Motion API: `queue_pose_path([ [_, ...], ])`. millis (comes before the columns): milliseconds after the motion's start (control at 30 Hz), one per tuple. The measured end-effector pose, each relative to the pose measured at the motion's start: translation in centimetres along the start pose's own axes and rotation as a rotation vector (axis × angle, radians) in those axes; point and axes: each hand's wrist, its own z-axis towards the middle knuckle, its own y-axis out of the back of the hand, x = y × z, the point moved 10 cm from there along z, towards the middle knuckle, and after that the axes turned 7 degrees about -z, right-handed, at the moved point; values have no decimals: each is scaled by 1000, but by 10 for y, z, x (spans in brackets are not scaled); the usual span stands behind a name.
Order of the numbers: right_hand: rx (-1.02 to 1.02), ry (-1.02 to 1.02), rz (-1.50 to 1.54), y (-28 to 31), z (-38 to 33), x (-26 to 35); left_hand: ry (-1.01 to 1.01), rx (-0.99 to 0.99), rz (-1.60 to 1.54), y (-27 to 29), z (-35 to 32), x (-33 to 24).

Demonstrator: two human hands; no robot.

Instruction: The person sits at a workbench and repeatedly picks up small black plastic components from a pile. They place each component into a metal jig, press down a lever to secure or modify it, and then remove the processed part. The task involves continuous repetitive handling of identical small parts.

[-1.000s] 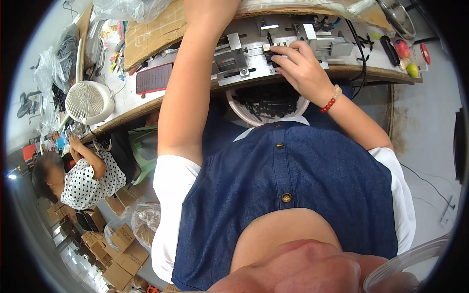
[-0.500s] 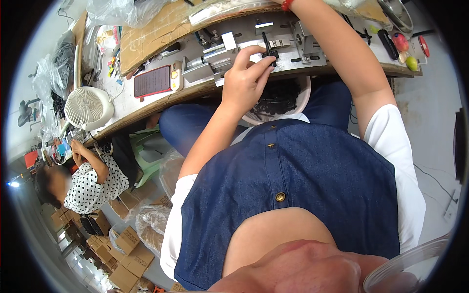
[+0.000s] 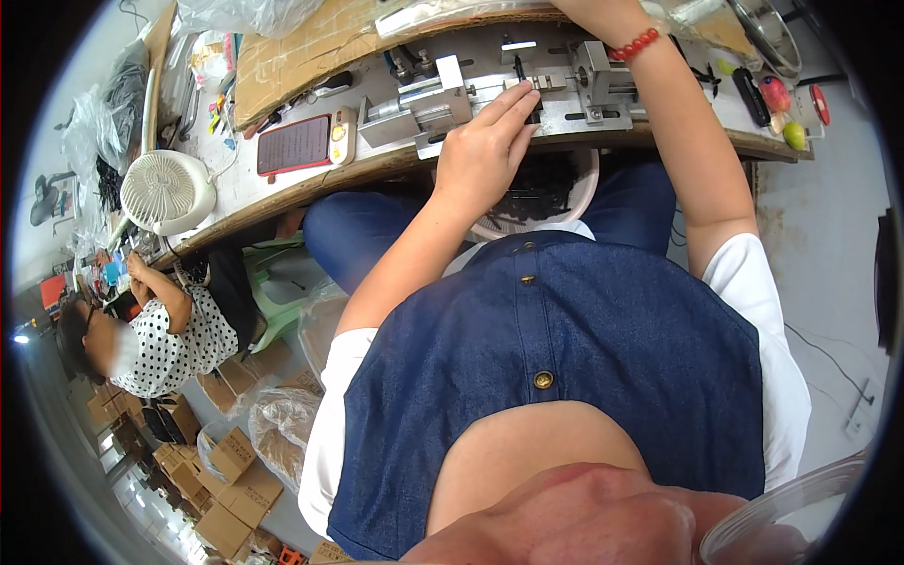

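On the bench, a metal clamping fixture (image 3: 443, 102) has silver blocks and a rod at its left side and another upright metal block (image 3: 593, 80) at its right. My left hand (image 3: 480, 155) reaches into its middle, fingers stretched together over a small black part (image 3: 519, 68), thumb low beside it. Most of that part is hidden under the fingers; its thin black end sticks out beyond them. My right hand (image 3: 598, 14), with a red bead bracelet at the wrist, is past the fixture at the top edge; its fingers are cut off from view.
A pale basket (image 3: 589, 184) of black pieces sits below the bench edge, between my legs. Left along the bench are a phone (image 3: 294, 149), a white fan (image 3: 169, 193) and cardboard (image 3: 301, 71). Fruit (image 3: 774, 92) lies at right. A co-worker (image 3: 169, 330) sits at left.
My left hand has gone from pinching the upright black part to laying its fingers across it on the fixture. My right hand has come lower into view, its bracelet now fully visible.
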Motion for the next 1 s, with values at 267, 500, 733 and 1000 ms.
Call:
queue_pose_path([
  [267,17,-43,160,18,-98,47,-162,-270,422,87,76,3],
  [500,177,12,-50,-33,-142,55,-79,-49,475,90,159,43],
  [733,202,64,-115,-40,-146,52,31,-111,8,103,146,40],
  [1000,-16,154,-191,4,-44,6,140,-198,-417,87,49,12],
])
